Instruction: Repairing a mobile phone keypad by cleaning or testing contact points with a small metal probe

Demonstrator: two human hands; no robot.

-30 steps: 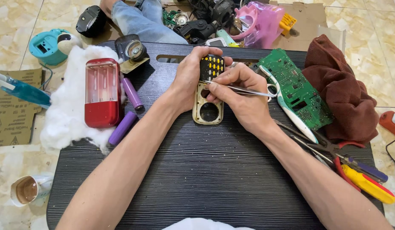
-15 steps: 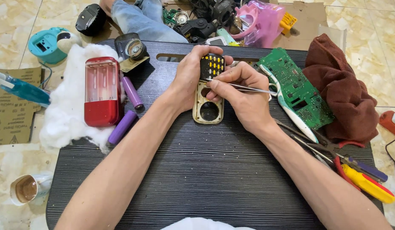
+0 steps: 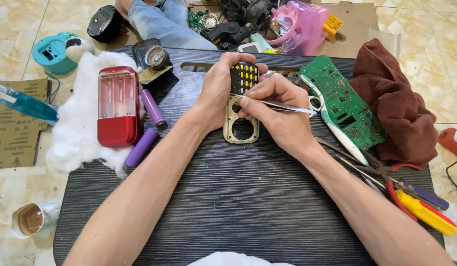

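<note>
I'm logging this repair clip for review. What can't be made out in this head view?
- Tweezers tip: hidden behind the right hand fingers, contact with the keypad panel unclear.
- Panel's left edge: covered by the left hand.
- Yellow-handled screwdriver tip: hidden among the tools.
- Blue bottle: cut by the left edge.

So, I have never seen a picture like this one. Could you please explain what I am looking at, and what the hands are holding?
The camera sits on a person's head and looks down at their own bare hands over a dark tray table. The left hand grips a small beige keypad casing with yellow buttons. The right hand holds thin metal tweezers, their tip at the casing. To the left lie a red battery case on white cotton wadding and two purple cylindrical cells. To the right lie a green circuit board, a brown cloth and hand tools.
</note>
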